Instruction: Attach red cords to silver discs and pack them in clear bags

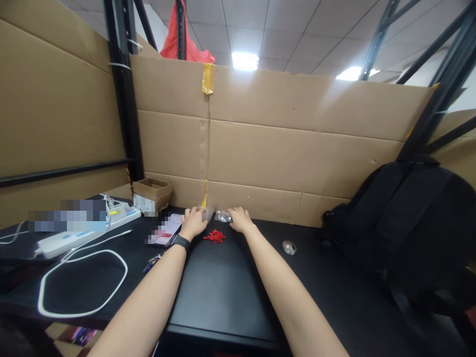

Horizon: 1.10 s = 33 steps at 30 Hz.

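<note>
My left hand (193,222), with a dark band on its wrist, is at the back of the black table. Its bent fingers are closed at the edge of a clear plastic bag (210,212). Opposite it, my right hand (241,219) has its fingertips closed on the edge of a small clear packet (223,216) with shiny round pieces in it. Between my wrists and slightly nearer lies a looped red cord (214,236), touched by neither hand. The finer grip of both hands is too small to make out.
Left of my arms are a phone (167,230), a small open cardboard box (153,192), a white power strip (89,233) and a looped white cable (84,315). A roll of clear tape (289,247) and a black backpack (405,228) stand right. Cardboard panels (278,148) close the back.
</note>
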{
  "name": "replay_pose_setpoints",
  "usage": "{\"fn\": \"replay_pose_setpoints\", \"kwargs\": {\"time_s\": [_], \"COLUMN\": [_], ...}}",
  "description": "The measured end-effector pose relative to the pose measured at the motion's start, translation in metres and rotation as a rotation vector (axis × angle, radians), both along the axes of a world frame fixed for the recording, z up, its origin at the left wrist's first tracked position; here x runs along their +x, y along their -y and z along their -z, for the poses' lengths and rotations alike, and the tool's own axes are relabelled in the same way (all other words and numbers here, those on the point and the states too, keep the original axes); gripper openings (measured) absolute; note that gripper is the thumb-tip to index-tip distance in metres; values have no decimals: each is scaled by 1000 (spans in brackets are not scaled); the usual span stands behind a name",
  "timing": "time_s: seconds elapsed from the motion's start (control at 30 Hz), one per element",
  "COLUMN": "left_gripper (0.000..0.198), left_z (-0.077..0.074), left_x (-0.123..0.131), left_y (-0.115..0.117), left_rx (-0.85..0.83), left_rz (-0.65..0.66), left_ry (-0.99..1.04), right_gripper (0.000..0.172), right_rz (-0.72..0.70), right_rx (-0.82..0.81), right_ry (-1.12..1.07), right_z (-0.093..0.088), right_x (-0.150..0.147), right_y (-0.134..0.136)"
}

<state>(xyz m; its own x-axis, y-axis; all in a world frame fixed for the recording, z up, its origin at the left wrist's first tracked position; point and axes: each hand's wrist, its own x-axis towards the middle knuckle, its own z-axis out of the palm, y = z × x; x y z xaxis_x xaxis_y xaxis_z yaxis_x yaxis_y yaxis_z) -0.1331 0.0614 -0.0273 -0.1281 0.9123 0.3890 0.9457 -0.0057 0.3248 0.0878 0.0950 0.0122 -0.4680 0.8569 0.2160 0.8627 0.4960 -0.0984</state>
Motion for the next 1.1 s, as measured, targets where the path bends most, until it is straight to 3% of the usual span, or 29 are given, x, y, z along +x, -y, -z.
{"fn": "replay_pose_setpoints", "kwargs": {"time_s": [0.2,0.3,0.4,0.47,0.53,0.63,0.77,0.93,1.1], "left_gripper": [65,58,49,44,39,37,46,44,35], "left_z": [-10,-20,-29,-34,-36,-36,-35,-30,-26], "left_x": [0,2,5,10,22,53,96,115,124], "left_y": [3,8,13,16,19,25,42,54,65], "left_rx": [136,242,365,433,423,263,76,21,152], "left_rz": [-52,-116,-148,-60,156,509,741,864,752], "left_ry": [132,228,304,364,467,714,940,934,786], "right_gripper": [41,39,25,24,28,30,39,57,41], "right_rz": [29,23,30,35,33,-46,-254,-189,-105], "right_rx": [-14,-4,7,-5,-37,-184,-485,-380,-237], "right_ry": [-43,-120,-248,-361,-457,-712,-1267,-1330,-1292], "right_z": [0,-4,-11,-17,-23,-30,-31,-16,2], "right_x": [-10,-3,5,12,21,38,66,87,86], "right_y": [-15,-14,-10,-7,1,25,74,108,102]}}
